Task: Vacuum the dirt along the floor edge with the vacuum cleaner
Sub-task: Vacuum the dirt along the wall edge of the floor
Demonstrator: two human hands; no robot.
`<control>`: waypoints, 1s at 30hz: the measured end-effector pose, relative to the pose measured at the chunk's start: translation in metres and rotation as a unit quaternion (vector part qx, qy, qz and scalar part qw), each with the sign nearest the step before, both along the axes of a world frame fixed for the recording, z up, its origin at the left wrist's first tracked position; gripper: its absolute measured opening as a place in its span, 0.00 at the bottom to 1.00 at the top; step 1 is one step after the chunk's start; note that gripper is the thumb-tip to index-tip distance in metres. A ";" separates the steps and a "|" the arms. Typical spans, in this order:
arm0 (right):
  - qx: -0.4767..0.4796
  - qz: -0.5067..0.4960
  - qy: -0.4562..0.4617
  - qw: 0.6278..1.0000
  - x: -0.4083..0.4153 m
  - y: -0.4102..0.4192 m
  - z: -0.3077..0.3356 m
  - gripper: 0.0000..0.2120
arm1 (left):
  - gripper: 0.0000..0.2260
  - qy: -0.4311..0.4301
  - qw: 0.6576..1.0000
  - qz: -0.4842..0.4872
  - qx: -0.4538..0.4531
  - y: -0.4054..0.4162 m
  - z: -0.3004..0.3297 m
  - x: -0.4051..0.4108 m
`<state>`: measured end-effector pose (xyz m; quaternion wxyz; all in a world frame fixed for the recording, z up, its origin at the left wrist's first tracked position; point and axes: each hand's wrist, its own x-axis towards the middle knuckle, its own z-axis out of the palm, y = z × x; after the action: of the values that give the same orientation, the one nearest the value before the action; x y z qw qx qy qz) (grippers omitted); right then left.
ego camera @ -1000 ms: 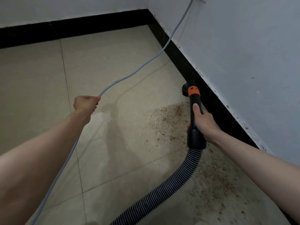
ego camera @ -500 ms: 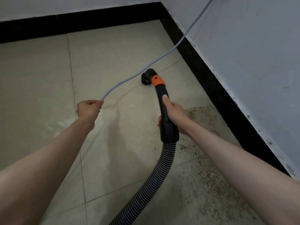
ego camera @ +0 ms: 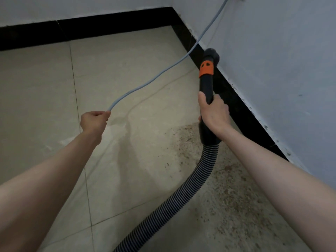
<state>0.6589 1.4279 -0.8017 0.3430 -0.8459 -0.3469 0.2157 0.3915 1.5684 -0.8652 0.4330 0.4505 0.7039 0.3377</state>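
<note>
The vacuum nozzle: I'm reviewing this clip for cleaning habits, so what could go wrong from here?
The nozzle is raised against the black skirting, well past the dirt, so the patch near the right hand may get missed. The grey cord, held up by the left hand, crosses just beside the nozzle and could snag it. The ribbed hose lies over the dirt and might drag grit about.

Single head view, looking forward-down at floor [ego camera: 127, 70] corner, close range
</note>
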 end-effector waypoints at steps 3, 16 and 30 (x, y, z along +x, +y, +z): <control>-0.051 -0.012 -0.024 0.998 0.008 -0.025 0.000 0.19 | 0.08 0.012 1.000 -0.011 -0.003 -0.004 0.005 0.003; -0.162 -0.033 -0.069 0.984 0.001 -0.118 0.010 0.22 | 0.10 0.125 0.991 -0.045 -0.016 -0.057 0.014 0.033; -0.159 -0.049 -0.043 0.985 -0.003 -0.139 0.005 0.24 | 0.12 0.068 0.950 -0.268 -0.145 -0.140 0.050 0.070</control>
<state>0.6564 1.2886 -0.7967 0.1988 -0.9141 -0.2810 0.2144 0.4619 1.4280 -0.8157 0.5190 0.5772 0.6264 0.0718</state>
